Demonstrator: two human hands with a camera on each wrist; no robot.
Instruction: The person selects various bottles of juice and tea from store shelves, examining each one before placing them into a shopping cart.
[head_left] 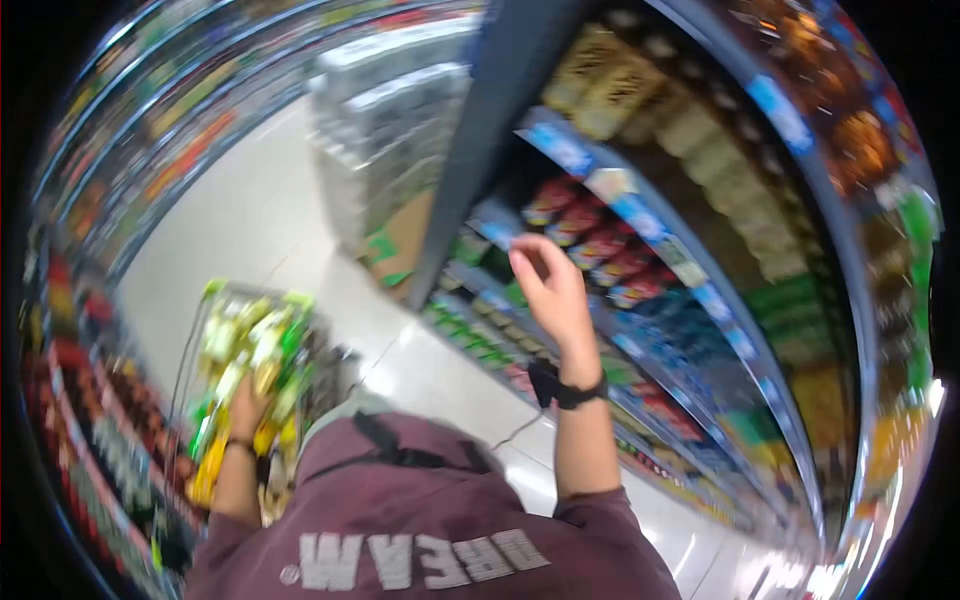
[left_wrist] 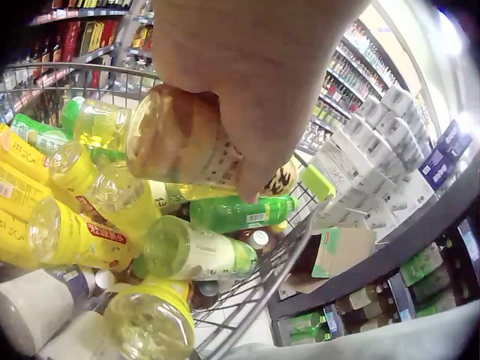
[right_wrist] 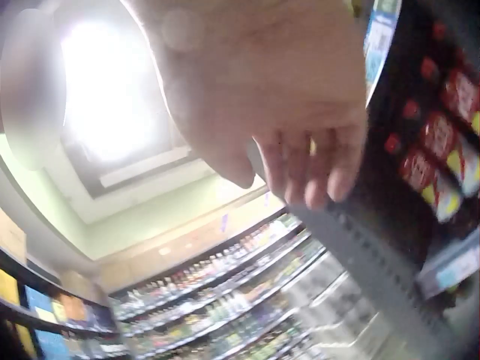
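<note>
My left hand [head_left: 245, 405] [left_wrist: 255, 67] reaches down into a wire shopping cart [left_wrist: 82, 69] and grips a clear bottle of brownish drink [left_wrist: 180, 142] by its body. Under it the cart [head_left: 215, 290] is piled with yellow bottles [left_wrist: 67, 232] and green bottles [left_wrist: 232, 214] lying on their sides. My right hand [head_left: 548, 285] [right_wrist: 300, 97] is raised in front of a store shelf, fingers loosely curled and holding nothing. It hovers just short of a row of red-labelled bottles [head_left: 590, 240] [right_wrist: 435, 165]. A dark wrist strap [head_left: 565, 390] sits on the right forearm.
Tall drink shelves [head_left: 700, 300] with price-tag rails line the right side. More shelves [head_left: 90, 430] run along the left. A stack of white wrapped packs [head_left: 390, 130] [left_wrist: 382, 165] and a cardboard box [head_left: 400, 245] stand on the pale aisle floor [head_left: 240, 220] ahead.
</note>
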